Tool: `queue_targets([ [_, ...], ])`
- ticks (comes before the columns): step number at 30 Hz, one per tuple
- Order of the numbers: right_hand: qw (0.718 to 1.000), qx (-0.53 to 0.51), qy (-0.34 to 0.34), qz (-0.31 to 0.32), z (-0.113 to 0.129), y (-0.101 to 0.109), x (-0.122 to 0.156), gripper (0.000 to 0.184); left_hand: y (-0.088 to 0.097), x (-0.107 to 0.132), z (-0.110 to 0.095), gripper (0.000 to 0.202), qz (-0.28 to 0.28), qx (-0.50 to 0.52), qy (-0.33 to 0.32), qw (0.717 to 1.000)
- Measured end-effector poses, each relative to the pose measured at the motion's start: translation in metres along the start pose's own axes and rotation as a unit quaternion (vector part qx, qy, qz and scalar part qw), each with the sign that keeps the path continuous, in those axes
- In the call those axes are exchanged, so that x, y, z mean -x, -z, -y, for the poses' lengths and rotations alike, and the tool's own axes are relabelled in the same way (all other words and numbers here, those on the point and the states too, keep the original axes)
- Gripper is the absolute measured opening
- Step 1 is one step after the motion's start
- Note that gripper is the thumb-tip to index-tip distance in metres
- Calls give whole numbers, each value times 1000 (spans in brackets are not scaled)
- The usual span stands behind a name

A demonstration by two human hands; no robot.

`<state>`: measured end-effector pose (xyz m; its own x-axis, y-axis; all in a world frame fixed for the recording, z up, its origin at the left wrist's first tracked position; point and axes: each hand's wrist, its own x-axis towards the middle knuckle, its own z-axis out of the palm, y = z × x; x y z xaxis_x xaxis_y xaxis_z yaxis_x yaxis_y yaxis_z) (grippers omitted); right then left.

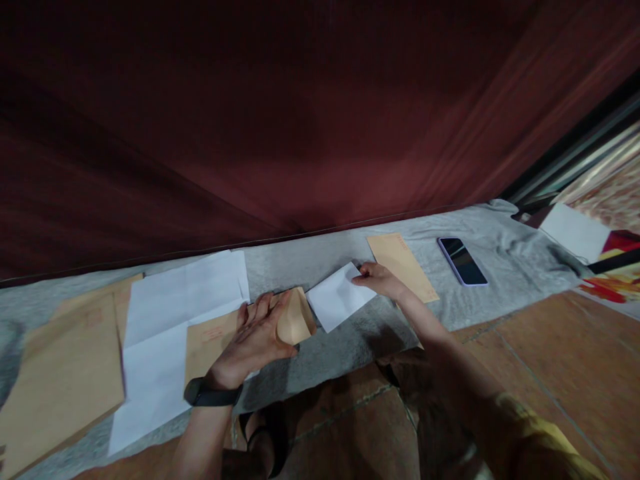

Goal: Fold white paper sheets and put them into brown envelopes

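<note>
My left hand (257,340), with a black band on the wrist, lies across a small brown envelope (207,340). Its fingers press the far edge and the thumb the near edge, so the envelope's right end bulges open. Between thumb and fingers, my right hand (383,280) pinches the right corner of a folded white paper (336,299). The paper's left edge is close to the envelope's open mouth; whether they touch I cannot tell. Another brown envelope (400,263) lies flat just beyond my right hand.
Large unfolded white sheets (165,333) lie partly under the held envelope. Bigger brown envelopes (70,373) are stacked at the left. A phone (463,261) rests at the right on the grey cloth (300,257). A dark red curtain (310,133) hangs behind; tiled floor (560,353) is in front.
</note>
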<state>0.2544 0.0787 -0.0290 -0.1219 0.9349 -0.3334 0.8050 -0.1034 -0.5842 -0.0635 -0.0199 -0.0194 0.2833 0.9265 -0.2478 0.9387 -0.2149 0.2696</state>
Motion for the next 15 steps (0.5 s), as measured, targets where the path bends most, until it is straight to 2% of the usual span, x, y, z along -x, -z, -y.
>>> queue_targets([
  [3, 994, -112, 17, 4, -7, 5, 0, 18, 1, -1, -2, 111, 8, 4, 14, 1000],
  [8, 956, -288, 55, 8, -17, 13, 0, 34, 0, -3, -1, 116, 3, 1, 23, 1000],
  [11, 943, -329, 58, 9, -16, 15, 3, 40, 0, -3, -2, 117, 2, -3, 25, 1000],
  [15, 939, -339, 39, 43, -8, 11, 6, 40, 1, -3, -4, 120, 9, -11, 32, 999],
])
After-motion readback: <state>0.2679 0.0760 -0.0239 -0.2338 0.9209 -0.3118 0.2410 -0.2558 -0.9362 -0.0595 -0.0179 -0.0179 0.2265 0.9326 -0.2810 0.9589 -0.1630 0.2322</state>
